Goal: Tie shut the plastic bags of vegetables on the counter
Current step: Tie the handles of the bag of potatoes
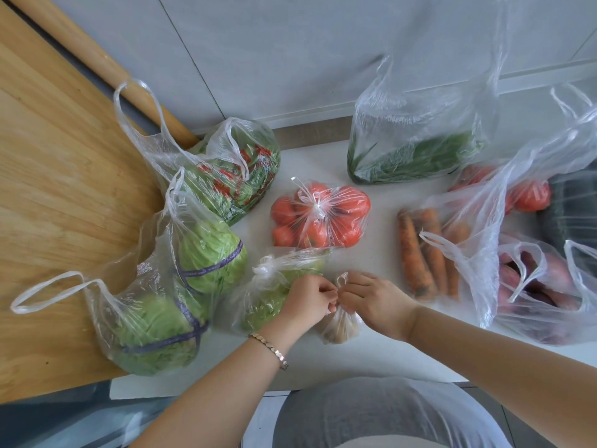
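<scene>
We found the small bag (339,329) of brownish produce sitting on the white counter (381,195) at its near edge, directly beneath and between the two hands, neither nearer than the other. The left hand (307,299) pinched one handle from the left and the right hand (371,297) pinched the other from the right, fingertips almost touching over the bag's neck, a small loop (341,279) standing up between them. We judged the knot half made, so the coming pull would run sideways, along the counter's front edge. The tied tomato bag (319,215) lay farther back; the open carrot bag (452,240) lay nearer the right hand
</scene>
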### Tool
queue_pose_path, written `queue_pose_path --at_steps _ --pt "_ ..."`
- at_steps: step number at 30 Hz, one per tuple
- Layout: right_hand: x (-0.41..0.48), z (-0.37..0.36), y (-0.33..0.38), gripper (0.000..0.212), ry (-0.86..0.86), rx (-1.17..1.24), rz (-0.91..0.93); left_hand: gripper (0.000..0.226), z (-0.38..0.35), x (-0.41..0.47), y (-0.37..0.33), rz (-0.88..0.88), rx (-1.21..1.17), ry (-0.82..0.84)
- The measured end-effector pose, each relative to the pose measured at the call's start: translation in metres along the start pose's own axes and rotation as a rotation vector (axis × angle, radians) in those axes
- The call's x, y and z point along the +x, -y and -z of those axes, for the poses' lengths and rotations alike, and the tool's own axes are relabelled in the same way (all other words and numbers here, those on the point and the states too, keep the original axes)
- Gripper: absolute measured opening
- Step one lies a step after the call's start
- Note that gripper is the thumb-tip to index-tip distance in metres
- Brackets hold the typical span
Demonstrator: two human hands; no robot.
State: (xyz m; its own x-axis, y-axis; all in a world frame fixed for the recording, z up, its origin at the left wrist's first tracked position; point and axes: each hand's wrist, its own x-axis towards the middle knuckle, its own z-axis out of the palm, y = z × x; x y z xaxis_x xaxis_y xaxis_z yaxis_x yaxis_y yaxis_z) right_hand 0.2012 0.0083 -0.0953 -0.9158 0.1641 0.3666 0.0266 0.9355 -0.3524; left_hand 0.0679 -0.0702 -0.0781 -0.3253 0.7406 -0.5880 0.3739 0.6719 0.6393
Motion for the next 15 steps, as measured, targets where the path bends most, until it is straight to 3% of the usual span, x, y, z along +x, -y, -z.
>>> queue_pose_path --at_steps 8,11,13,15 --pt "-0.017 -0.003 0.006 0.025 0.22 0.09 -0.198 0.023 -0.001 0.007 -0.007 -0.096 0.465 -0.129" --pt "-0.004 0.009 0.004 0.041 0.291 0.248 -0.411 0.022 0.001 0.004 -0.007 -0.188 0.573 -0.122" --pt "0.011 0.02 -0.003 0.035 0.532 0.237 -0.498 0.023 0.011 -0.001 -0.006 -0.242 0.505 -0.057" --pt "0.033 0.034 -0.011 0.019 0.663 0.21 -0.573 0.024 0.03 -0.01 -0.005 -0.3 0.472 -0.115"
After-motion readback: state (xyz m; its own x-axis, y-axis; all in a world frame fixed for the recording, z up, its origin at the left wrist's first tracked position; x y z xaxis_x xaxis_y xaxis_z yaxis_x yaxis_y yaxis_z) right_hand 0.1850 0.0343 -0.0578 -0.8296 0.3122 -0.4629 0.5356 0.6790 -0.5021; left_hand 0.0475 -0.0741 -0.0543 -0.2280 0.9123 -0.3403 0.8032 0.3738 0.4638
